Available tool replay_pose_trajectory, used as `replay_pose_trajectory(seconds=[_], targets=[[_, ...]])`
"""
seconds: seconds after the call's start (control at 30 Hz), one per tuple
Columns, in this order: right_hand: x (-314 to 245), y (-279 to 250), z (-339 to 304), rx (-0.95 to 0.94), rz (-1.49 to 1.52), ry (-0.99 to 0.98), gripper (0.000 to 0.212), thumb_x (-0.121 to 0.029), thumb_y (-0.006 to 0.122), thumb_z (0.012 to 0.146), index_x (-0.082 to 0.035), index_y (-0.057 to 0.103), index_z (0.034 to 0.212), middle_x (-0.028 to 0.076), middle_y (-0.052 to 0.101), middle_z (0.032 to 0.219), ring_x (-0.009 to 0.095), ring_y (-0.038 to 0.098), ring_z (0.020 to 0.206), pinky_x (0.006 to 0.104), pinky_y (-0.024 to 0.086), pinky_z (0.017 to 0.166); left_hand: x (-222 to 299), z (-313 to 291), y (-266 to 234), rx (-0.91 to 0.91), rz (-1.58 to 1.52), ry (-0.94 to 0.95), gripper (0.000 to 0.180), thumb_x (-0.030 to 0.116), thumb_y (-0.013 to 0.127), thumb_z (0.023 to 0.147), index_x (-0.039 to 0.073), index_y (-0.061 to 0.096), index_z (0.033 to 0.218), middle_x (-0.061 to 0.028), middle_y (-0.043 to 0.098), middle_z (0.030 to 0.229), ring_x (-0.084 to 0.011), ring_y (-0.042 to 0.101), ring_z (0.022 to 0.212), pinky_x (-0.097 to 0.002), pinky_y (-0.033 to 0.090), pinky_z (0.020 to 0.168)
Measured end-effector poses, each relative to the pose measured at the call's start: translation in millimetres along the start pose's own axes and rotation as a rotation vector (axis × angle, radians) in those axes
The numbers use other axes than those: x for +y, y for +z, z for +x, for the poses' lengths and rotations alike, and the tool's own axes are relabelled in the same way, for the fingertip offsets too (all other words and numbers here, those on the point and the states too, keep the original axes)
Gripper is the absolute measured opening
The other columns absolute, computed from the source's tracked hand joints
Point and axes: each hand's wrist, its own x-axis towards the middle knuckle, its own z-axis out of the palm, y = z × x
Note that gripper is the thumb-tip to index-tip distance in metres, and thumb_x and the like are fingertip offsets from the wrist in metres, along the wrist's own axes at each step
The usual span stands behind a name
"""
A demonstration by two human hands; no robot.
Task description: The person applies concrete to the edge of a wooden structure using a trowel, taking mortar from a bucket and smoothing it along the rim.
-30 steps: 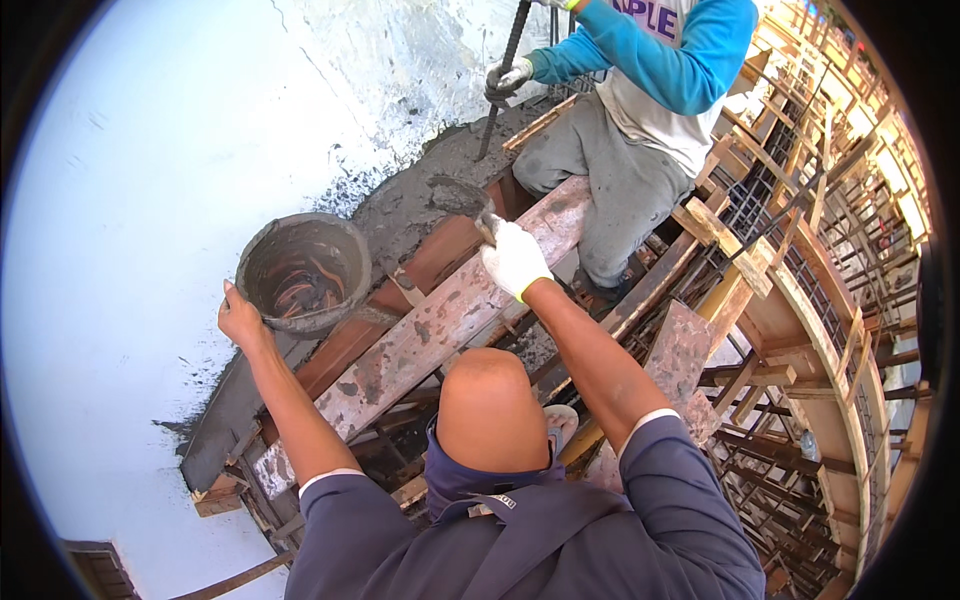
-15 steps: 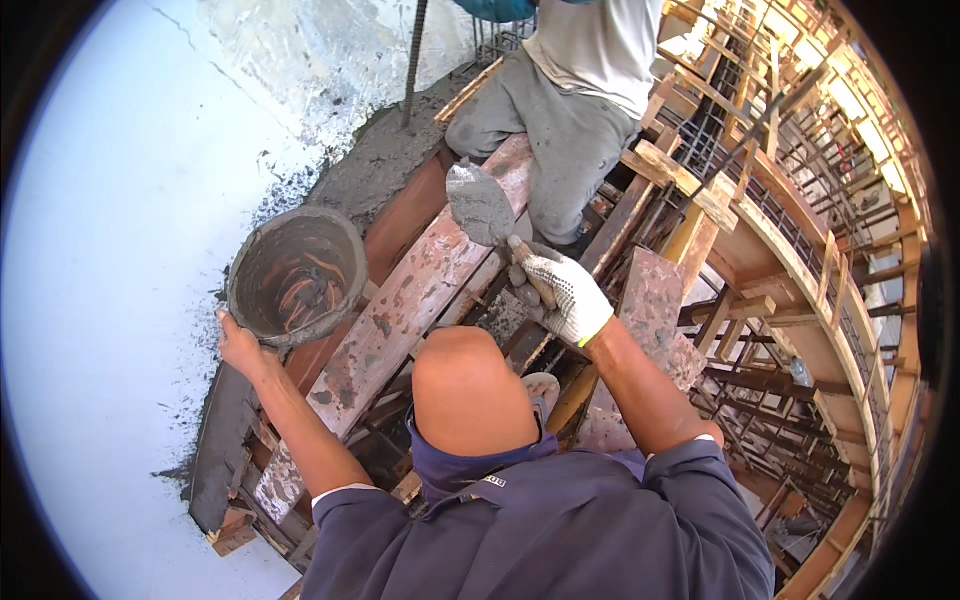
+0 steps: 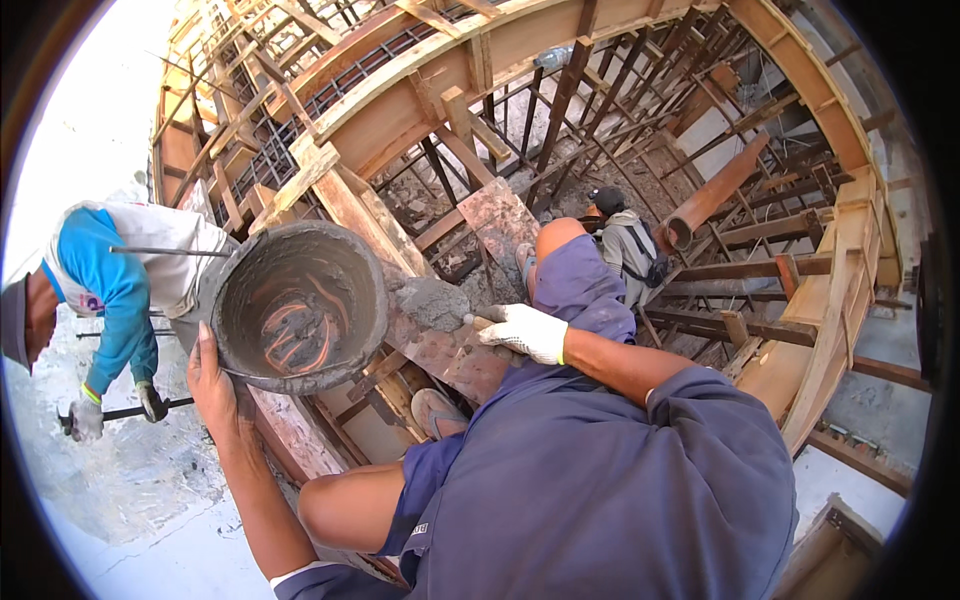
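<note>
My bare left hand (image 3: 213, 385) grips the near-left rim of a mortar-caked bucket (image 3: 302, 378). The bucket tilts toward me, and only smears of grey mortar over an orange-brown inner bottom show inside it. In a white dotted glove, my right hand (image 3: 527, 333) is closed round the handle of a trowel (image 3: 432, 303). Its grey, mortar-coated blade points left, just right of the bucket and above a stained plank (image 3: 455, 358). Whether the blade touches the plank I cannot tell.
At left a co-worker (image 3: 110, 260) bends over, gloved hands on a dark bar (image 3: 135, 412). Another person (image 3: 628, 245) is lower down among the timber supports. Curved wooden formwork (image 3: 400, 95) with rebar sweeps across the far side. Openings lie between the planks beside my feet.
My view and body have turned to the right, so the co-worker now appears at left. The bucket has come along in my left hand; the trowel stays in my right.
</note>
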Motion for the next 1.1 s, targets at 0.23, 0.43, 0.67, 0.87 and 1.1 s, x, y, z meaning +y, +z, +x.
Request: replay_pose_trajectory(seconds=[0.23,0.43,0.67,0.87,1.1], targets=[[35,-27,13,-0.08,-0.14,-0.098,0.051,-0.033,0.069,0.089,0.001,0.066,0.127,0.009,0.069,0.093,0.017,0.06,0.078,0.0339,0.048,0.071,-61,89,240,-0.39,-0.012,-0.218,0.028,0.014,0.056,0.107,-0.006,0.062,0.124,-0.0117,0.073,0.106,-0.021,0.073,0.086,-0.0371,0.064,0.076],[72,-42,53,-0.042,-0.376,-0.259,0.062,-0.033,0.067,0.092,0.007,0.055,0.139,0.028,0.07,0.108,0.037,0.067,0.099,0.0423,0.051,0.089,-250,157,369,-0.272,-0.232,-0.6,0.016,0.004,0.054,0.104,-0.005,0.062,0.115,-0.016,0.07,0.101,-0.0289,0.072,0.08,-0.0451,0.065,0.07],[50,-47,51,-0.051,-0.415,-0.133,0.07,-0.038,0.065,0.094,0.004,0.049,0.148,0.032,0.061,0.135,0.043,0.06,0.126,0.0439,0.047,0.105,-408,158,425,-0.02,-0.417,-0.715,0.023,0.002,0.055,0.103,-0.002,0.056,0.127,-0.0166,0.066,0.113,-0.0329,0.071,0.091,-0.0495,0.065,0.077],[35,-47,55,-0.115,-0.372,0.03,0.067,-0.037,0.064,0.095,0.005,0.052,0.145,0.033,0.062,0.134,0.043,0.061,0.125,0.0442,0.048,0.105,-494,157,417,0.131,-0.345,-1.098,0.028,-0.003,0.051,0.1,-0.002,0.051,0.128,-0.0149,0.062,0.113,-0.0372,0.069,0.092,-0.0518,0.063,0.075],[18,-48,69,-0.2,-0.364,0.08,0.069,-0.038,0.062,0.095,0.002,0.048,0.149,0.032,0.063,0.131,0.043,0.062,0.123,0.0441,0.048,0.104,-523,164,368,0.222,-0.274,-0.887,0.031,-0.002,0.06,0.098,-0.001,0.06,0.128,-0.0141,0.065,0.116,-0.0298,0.068,0.09,-0.0466,0.061,0.072]])
